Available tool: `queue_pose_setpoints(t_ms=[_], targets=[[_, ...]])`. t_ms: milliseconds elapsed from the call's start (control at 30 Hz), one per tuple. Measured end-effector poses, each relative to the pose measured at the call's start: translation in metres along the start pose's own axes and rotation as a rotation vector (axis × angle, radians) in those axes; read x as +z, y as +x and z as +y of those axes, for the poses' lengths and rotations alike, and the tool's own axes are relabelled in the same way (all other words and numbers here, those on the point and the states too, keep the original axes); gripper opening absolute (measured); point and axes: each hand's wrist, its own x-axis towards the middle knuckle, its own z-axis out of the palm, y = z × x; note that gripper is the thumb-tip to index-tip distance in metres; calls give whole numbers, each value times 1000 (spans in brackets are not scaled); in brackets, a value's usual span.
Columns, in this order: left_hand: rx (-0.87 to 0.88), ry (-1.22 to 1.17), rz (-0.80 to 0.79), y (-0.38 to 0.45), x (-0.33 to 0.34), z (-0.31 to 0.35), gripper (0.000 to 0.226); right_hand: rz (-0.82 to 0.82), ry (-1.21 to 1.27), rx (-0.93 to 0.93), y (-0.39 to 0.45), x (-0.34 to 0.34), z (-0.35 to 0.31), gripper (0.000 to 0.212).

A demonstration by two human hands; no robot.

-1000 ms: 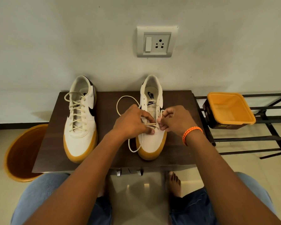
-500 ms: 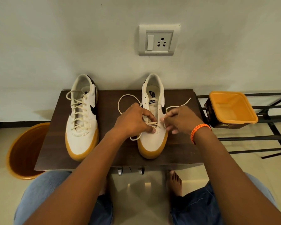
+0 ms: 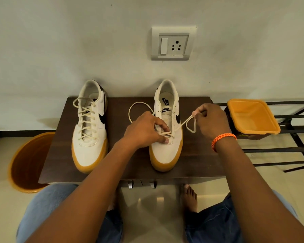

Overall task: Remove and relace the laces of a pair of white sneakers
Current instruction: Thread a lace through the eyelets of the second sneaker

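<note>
Two white sneakers with gum soles stand on a dark wooden table [image 3: 60, 155], toes toward me. The left sneaker [image 3: 89, 127] is fully laced. The right sneaker [image 3: 167, 151] has a cream lace [image 3: 181, 124] only through its lowest eyelets. My left hand [image 3: 144, 130] presses on the front of this shoe, fingers curled over the lace crossing. My right hand [image 3: 209, 120], with an orange wristband, pinches the lace's right end and holds it taut out to the right, with slack hanging in a small loop. The lace's left end loops over the table behind my left hand.
An orange tub [image 3: 253, 116] sits on a black metal rack [image 3: 298, 148] to the right. An orange bucket [image 3: 26, 162] stands on the floor at the left. A wall socket [image 3: 173, 43] is above. My knees and bare foot [image 3: 189, 197] are below the table edge.
My right hand has moved from the shoe's eyelets out to the right and up, drawing the lace through and taut. My left hand stays on the shoe front.
</note>
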Motion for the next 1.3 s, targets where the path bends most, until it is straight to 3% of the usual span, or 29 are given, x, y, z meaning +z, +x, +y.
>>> queue_pose_setpoints(t_ms=[100,167,233,367,633,700,800,867,1000,1167,1300], targets=[[6,12,7,0,-1,0,33,-151,-24,-102,-3,5,-3,3],[5,26,9,0,-1,1,34,-337,-83,-97,-7,14,-5,5],[3,42,13,-1,-1,0,34,-408,-134,-90,-10,20,-5,10],[5,71,17,0,-1,-1,38,-330,-170,-78,-7,21,-5,16],[-5,79,0,-1,-4,-2,38,51,-185,-30,-1,1,3,10],[-9,77,-4,-1,-5,-1,37,-10,-139,-116,-2,4,1,12],[-8,78,-2,-1,-5,-1,37,-318,-153,-160,-6,15,-4,9],[-3,86,1,-1,-5,-1,39,-419,-188,-146,-9,23,-5,11],[-18,134,9,-1,-4,0,40,-385,-214,-154,-7,23,-3,18],[-33,152,17,-4,-6,3,36,-177,-147,-102,0,12,8,19],[-12,185,24,-7,-9,6,38,-275,-3,-34,-7,5,-1,11]])
